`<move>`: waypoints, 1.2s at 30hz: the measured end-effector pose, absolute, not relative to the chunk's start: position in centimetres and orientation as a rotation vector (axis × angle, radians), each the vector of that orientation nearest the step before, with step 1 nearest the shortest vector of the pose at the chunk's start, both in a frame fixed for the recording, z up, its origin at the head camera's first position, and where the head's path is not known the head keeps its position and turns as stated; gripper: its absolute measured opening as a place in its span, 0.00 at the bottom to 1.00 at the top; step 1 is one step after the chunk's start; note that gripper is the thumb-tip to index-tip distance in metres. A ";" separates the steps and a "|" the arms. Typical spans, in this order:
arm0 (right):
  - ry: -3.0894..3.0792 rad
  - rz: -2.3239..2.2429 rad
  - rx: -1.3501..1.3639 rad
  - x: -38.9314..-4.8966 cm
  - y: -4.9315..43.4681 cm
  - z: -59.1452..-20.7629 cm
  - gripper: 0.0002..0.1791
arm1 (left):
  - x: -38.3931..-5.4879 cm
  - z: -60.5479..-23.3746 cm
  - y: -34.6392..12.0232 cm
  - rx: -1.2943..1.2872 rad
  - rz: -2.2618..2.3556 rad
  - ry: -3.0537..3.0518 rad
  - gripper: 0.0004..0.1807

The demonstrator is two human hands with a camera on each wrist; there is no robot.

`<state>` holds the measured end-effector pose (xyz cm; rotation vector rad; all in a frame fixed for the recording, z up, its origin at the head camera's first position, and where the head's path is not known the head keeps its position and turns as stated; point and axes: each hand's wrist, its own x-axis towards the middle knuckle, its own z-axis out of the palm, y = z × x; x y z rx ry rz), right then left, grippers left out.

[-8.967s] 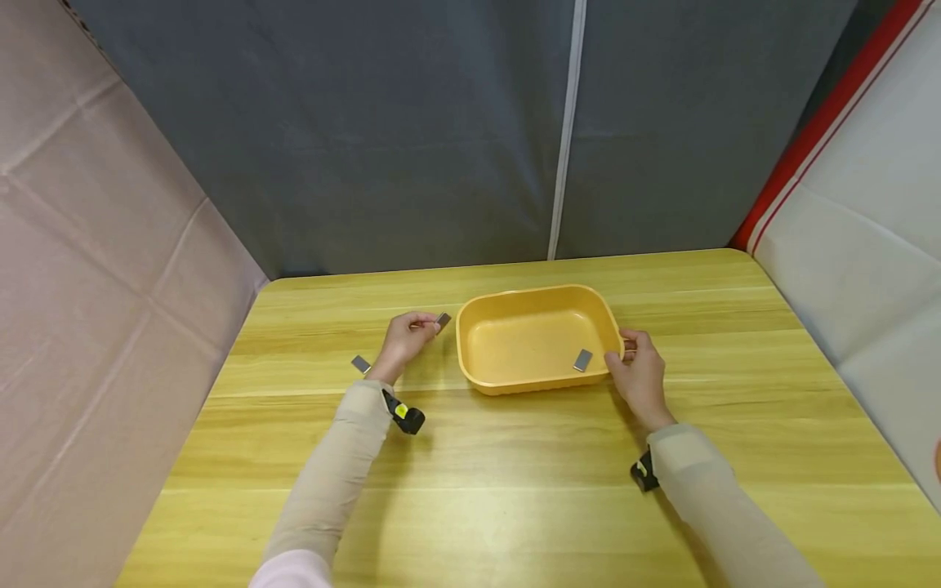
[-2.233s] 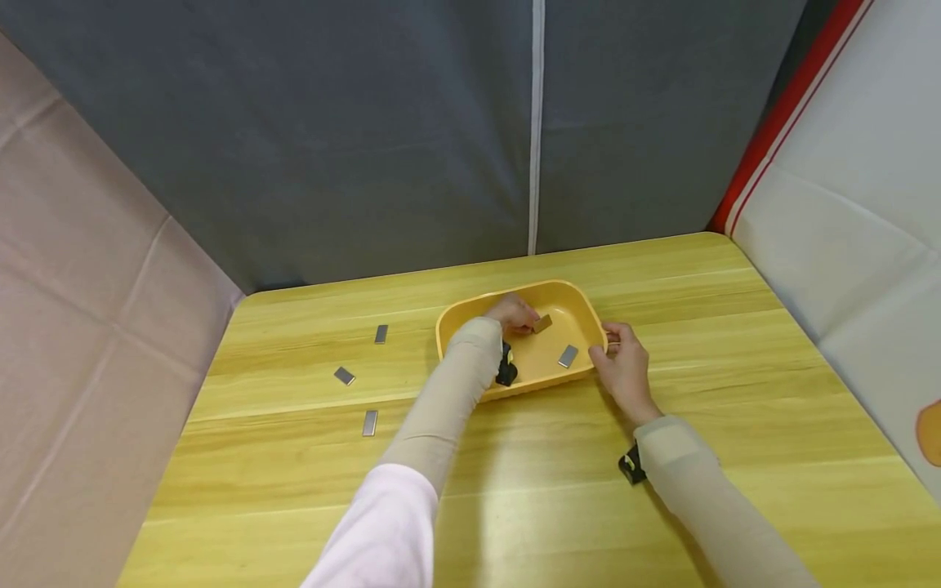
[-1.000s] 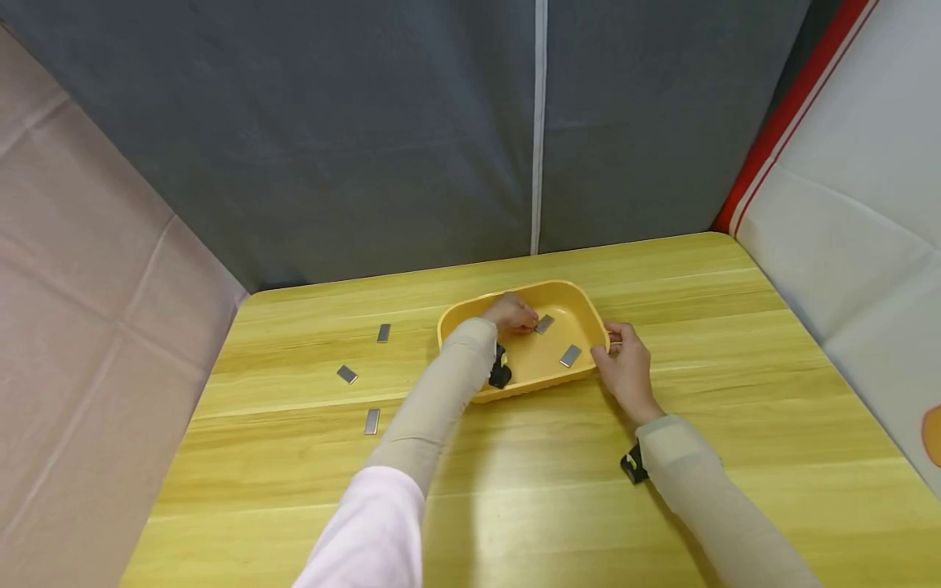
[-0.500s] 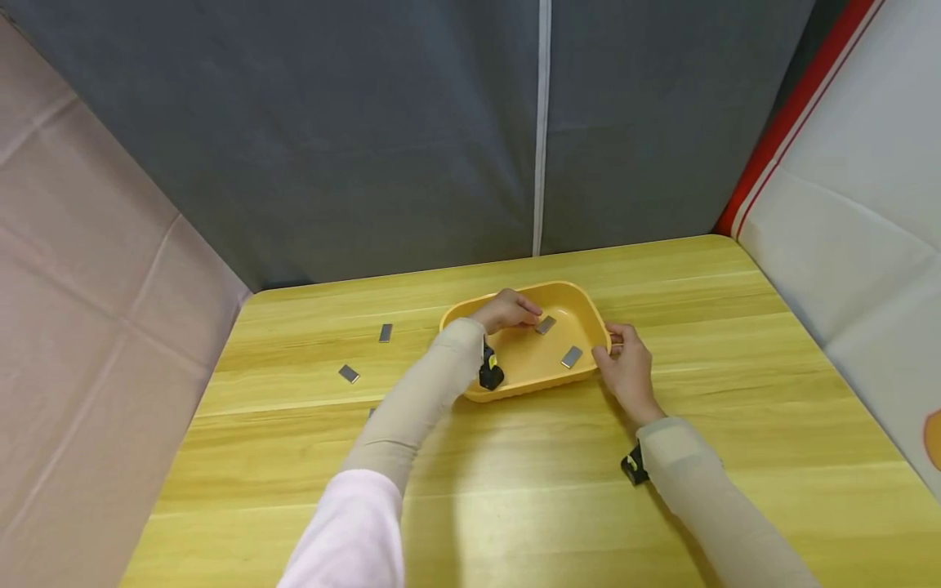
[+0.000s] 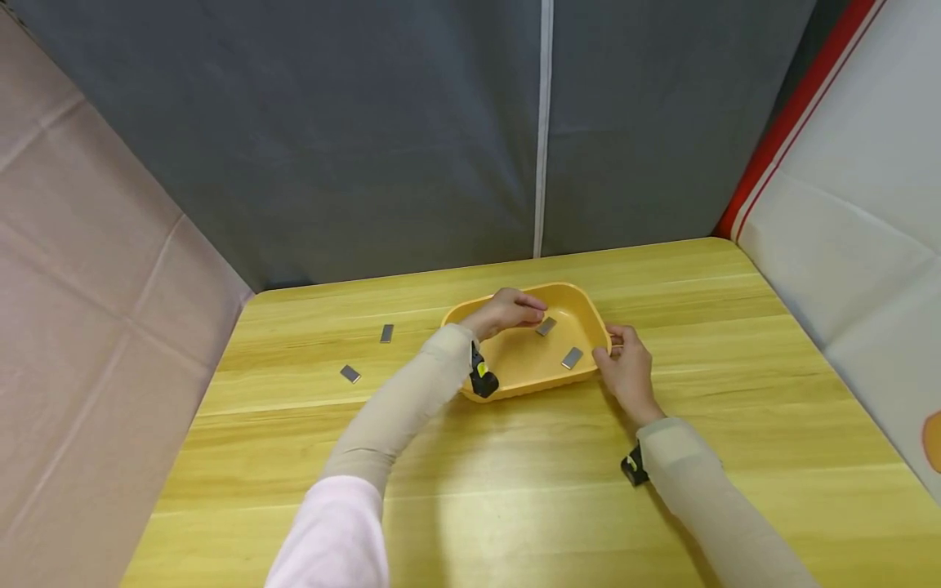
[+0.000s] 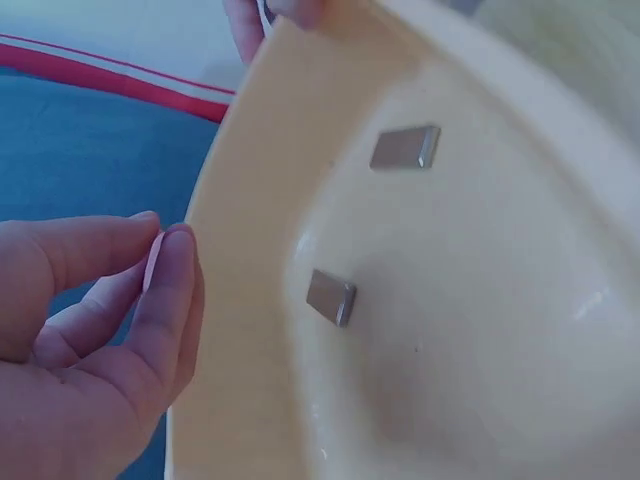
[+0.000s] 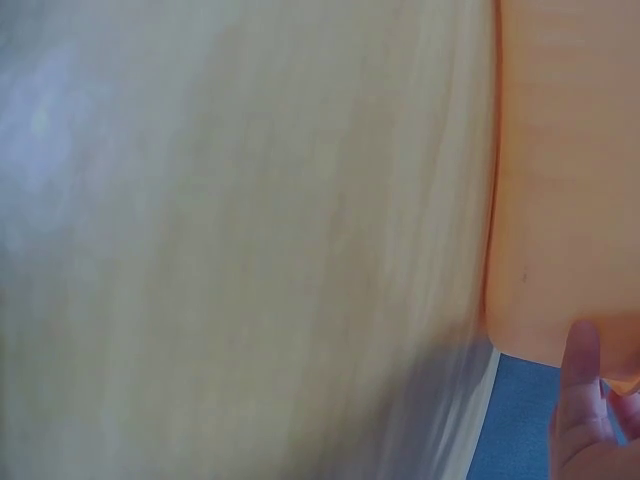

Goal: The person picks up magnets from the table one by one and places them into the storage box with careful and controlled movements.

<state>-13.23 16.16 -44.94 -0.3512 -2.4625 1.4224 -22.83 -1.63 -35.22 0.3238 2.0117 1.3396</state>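
My left hand (image 5: 509,311) hovers over the yellow plastic tray (image 5: 515,371), its fingers loosely bent with nothing between thumb and fingertips. Two small grey rectangular metal blocks lie flat on the tray floor: one block (image 5: 546,327) just below my left fingertips, another block (image 5: 572,358) towards the right end. The left wrist view shows both, a nearer block (image 6: 331,297) and a farther block (image 6: 404,147). My right hand (image 5: 629,367) grips the tray's right rim, thumb on the near side and fingers behind. In the right wrist view the thumb (image 7: 581,365) presses the tray's outer wall.
On the wooden table (image 5: 537,490), left of the tray, lie two more grey blocks, a farther block (image 5: 386,333) and a nearer block (image 5: 350,373). A grey curtain (image 5: 367,163) hangs behind the table. My left sleeve (image 5: 390,408) crosses its left part.
My left hand has let go of the block inside the tray, then risen and drawn back leftward. My left forearm now hides a third table block. The right hand keeps its hold.
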 end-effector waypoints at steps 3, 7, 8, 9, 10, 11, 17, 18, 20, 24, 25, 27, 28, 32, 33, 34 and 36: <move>-2.469 1.431 -0.352 -13.2 16.2 -45.0 0.21 | -23.1 -36.1 -1.8 0.341 1.401 2.014 0.17; -2.464 1.434 -0.352 -13.3 16.1 -45.0 0.21 | -23.6 -37.4 -2.4 0.369 1.499 2.006 0.19; -2.462 1.431 -0.352 -13.3 16.1 -45.0 0.21 | -23.5 -37.3 -2.6 0.374 1.521 1.998 0.19; -2.460 1.428 -0.353 -13.3 16.1 -45.0 0.21 | -23.6 -37.7 -2.8 0.380 1.536 2.013 0.18; -2.456 1.429 -0.352 -13.3 16.2 -45.0 0.21 | -23.5 -37.6 -3.1 0.385 1.551 2.010 0.18; -2.453 1.428 -0.353 -13.3 16.2 -45.0 0.21 | -23.5 -37.7 -3.4 0.389 1.560 2.025 0.18; -2.452 1.425 -0.367 -13.3 16.2 -45.0 0.21 | -23.1 -37.4 -5.1 0.412 1.599 2.067 0.18; -2.453 1.423 -0.368 -13.3 16.2 -45.0 0.21 | -23.1 -37.4 -5.4 0.415 1.604 2.067 0.18; -2.455 1.424 -0.372 -13.3 16.2 -45.0 0.21 | -22.9 -37.3 -6.0 0.410 1.614 2.068 0.17; -2.455 1.431 -0.379 -13.3 16.1 -45.0 0.21 | -22.8 -37.1 -7.2 0.401 1.636 2.069 0.18; -2.453 1.435 -0.381 -13.3 16.1 -45.0 0.21 | -22.8 -37.0 -7.5 0.394 1.648 2.069 0.18; -2.446 1.444 -0.380 -13.4 16.0 -44.9 0.21 | -22.8 -36.8 -8.2 0.381 1.682 2.059 0.18; -2.443 1.445 -0.378 -13.4 16.0 -44.9 0.21 | -22.8 -36.7 -8.6 0.372 1.698 2.057 0.18; -2.433 1.455 -0.368 -13.5 15.8 -44.8 0.21 | -22.8 -36.5 -10.2 0.327 1.776 2.034 0.19; -2.433 1.453 -0.367 -13.5 15.8 -44.7 0.21 | -22.8 -36.5 -10.6 0.320 1.792 2.028 0.20; -2.434 1.450 -0.367 -13.5 15.8 -44.7 0.21 | -22.8 -36.5 -10.9 0.315 1.803 2.026 0.20; -2.437 1.445 -0.370 -13.5 15.8 -44.7 0.21 | -22.7 -36.5 -11.6 0.312 1.826 2.019 0.20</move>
